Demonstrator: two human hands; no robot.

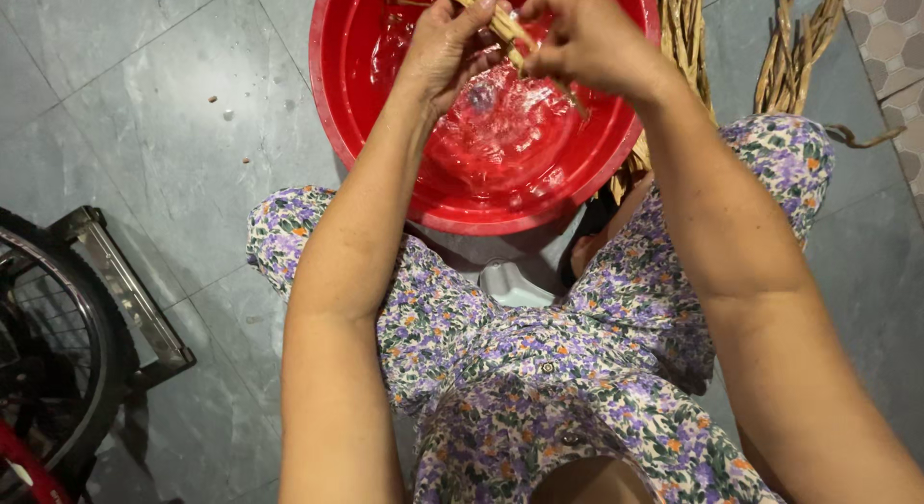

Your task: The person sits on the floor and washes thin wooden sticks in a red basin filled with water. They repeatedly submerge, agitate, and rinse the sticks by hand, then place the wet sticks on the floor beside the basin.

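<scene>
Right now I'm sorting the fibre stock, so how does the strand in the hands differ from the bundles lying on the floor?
The strand is one thin piece, held by the left hand and right hand above the water in the red basin. The bundles are many pieces together, lying untouched on the tiles behind the basin. Both are tan, dried-looking plant strips.

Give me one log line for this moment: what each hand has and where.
left hand: grips straw bundle | right hand: pinches same bundle | over red basin with water | dried stalks on floor beside
</scene>
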